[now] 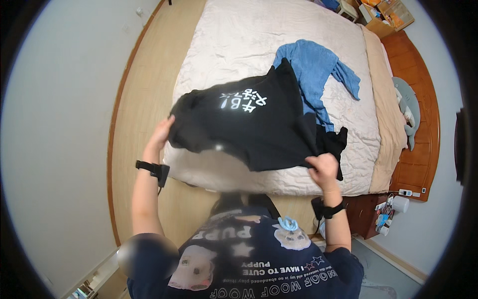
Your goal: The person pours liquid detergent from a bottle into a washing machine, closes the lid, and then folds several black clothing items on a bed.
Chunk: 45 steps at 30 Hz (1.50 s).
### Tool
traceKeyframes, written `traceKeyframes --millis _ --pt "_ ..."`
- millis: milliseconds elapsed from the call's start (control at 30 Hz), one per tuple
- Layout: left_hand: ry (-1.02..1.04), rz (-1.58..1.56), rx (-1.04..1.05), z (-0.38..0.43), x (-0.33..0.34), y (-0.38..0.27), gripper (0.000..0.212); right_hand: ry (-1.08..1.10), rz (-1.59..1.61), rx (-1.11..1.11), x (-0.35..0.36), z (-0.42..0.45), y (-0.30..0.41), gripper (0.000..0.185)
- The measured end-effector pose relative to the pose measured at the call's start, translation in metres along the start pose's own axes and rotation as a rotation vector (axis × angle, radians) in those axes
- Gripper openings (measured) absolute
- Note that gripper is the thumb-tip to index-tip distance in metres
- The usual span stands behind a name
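A black garment [224,123] with white printed writing is stretched out above the near part of the bed. My left hand [161,132] grips its left end. At its lower right edge, my right hand [324,168] pinches the cloth between thumb and fingers. Behind it lies a blue denim-like garment [312,61] with one sleeve spread to the right, partly covered by the black cloth. Another black piece of cloth [332,142] rests on the bed just beyond my right hand; whether it belongs to the same garment, I cannot tell.
The bed [239,33] has a pale quilt and a wooden headboard [422,112] at the right. A grey shark plush [409,101] leans there. A dark red nightstand [360,215] holds cables and a white cylinder [400,204]. A wall [67,123] runs along the left.
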State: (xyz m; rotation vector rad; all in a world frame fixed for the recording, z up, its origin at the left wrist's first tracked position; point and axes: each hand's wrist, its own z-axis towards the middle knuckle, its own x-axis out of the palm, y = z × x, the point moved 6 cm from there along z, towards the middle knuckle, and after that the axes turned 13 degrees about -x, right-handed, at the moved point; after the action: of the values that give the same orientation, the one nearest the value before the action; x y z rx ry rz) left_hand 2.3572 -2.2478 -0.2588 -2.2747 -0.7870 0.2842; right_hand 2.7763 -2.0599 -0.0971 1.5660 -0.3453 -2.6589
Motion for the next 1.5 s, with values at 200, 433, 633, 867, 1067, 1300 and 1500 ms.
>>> traceKeyframes --millis 200,433,633,867,1067,1300,1500 --pt "-0.424 0.718 -0.162 0.07 -0.027 0.212 0.044 0.608 0.218 0.455 0.196 -0.176 -0.011 0.029" --pt "-0.687 0.803 0.005 0.054 0.032 0.247 0.07 0.097 0.233 1.096 0.323 -0.28 -0.065 0.051" --pt "-0.861 0.801 0.07 0.086 0.025 0.254 0.058 -0.421 0.354 1.602 0.355 -0.314 -0.119 0.076" --pt "-1.115 0.686 -0.297 0.077 -0.063 0.264 0.031 -0.755 0.648 1.781 0.317 -0.305 -0.121 0.031" --pt "-0.867 0.401 0.17 0.046 -0.022 0.236 0.034 -0.458 0.296 1.246 0.294 -0.245 -0.083 0.026" --pt "-0.25 1.363 0.376 0.05 0.067 0.236 0.048 0.17 0.541 0.697 0.335 -0.198 -0.042 0.025" --pt "-0.402 0.747 -0.069 0.107 0.021 0.275 0.048 0.263 0.584 1.288 0.38 -0.281 -0.059 0.027"
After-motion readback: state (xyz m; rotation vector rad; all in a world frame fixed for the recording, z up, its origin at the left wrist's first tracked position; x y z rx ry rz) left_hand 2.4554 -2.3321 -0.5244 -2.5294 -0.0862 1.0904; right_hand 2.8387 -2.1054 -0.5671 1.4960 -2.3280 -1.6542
